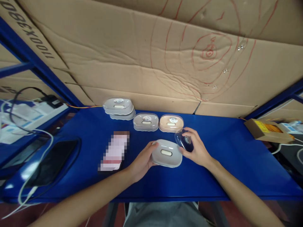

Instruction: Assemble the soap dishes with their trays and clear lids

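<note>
Phone (115,150): screen blurred out, at nine o'clock from the grey dish (167,161).
Left hand (142,161): pinches the dish's left end, some fingers hidden beneath.
Dish: over the blue table (165,186), rounded oblong, glossy, pale middle insert.
Clear lid (183,141): two o'clock from the dish, label unreadable.
Right hand (198,150): grips the lid, partly covering it.
</note>
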The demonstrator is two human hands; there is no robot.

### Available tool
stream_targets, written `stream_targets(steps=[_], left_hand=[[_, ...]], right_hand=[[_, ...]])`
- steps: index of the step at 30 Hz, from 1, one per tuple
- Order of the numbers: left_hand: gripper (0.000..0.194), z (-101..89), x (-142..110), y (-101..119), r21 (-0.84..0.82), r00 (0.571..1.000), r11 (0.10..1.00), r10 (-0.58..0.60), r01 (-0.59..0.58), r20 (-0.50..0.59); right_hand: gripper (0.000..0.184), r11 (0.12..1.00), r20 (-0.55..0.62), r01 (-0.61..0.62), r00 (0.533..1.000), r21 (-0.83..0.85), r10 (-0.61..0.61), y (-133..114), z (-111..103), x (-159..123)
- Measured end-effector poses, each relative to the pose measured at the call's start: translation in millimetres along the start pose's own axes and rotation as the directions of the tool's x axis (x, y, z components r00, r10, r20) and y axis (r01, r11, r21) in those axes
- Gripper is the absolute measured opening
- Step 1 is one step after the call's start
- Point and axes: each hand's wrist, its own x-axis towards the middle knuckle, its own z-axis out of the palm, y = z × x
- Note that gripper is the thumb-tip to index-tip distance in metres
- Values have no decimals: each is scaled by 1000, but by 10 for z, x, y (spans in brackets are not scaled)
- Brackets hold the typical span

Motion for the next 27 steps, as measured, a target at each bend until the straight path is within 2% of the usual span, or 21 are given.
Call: stream_targets(steps=[3, 7, 9, 13, 16, 18, 20, 22, 25, 27], left_hand=[[38, 26, 13, -28, -4, 999, 1000, -3, 3, 37], [52, 120, 15, -30, 12, 993, 1000, -22, 21, 113], [48, 154, 16, -15, 34, 992, 999, -20, 16, 121], [36, 180, 6, 10, 73, 993, 997, 6, -15, 117], [41, 194, -31, 43, 93, 989, 994, 50, -63, 137], [53, 200, -65, 82, 106, 984, 988, 92, -109, 152], [65, 190, -96, 125, 119, 977, 980, 140, -160, 158], [69, 159, -118, 147, 154, 964, 961, 201, -228, 172], [67, 87, -130, 111, 195, 941, 936, 245, -293, 235], [68, 46, -123, 56, 168, 937, 948, 219, -270, 274]], right_hand=[[56, 978, 37, 191, 980, 78, -194, -192, 70, 4], [58, 912, 81, 391, 912, 123, -401, -372, 146, -3], [58, 888, 90, 452, 884, 91, -459, -399, 169, -16], [48, 823, 168, 560, 824, -91, -542, -419, 162, -77], [45, 822, 181, 534, 844, -197, -505, -415, 136, -128], [52, 848, 119, 475, 880, -236, -460, -380, 141, -148], [74, 900, 12, 372, 925, -225, -380, -325, 176, -158], [97, 948, -45, 278, 957, -153, -288, -273, 232, -164], [110, 963, 14, 262, 965, -58, -262, -251, 311, -181], [112, 956, 42, 290, 957, -56, -288, -277, 335, -201]])
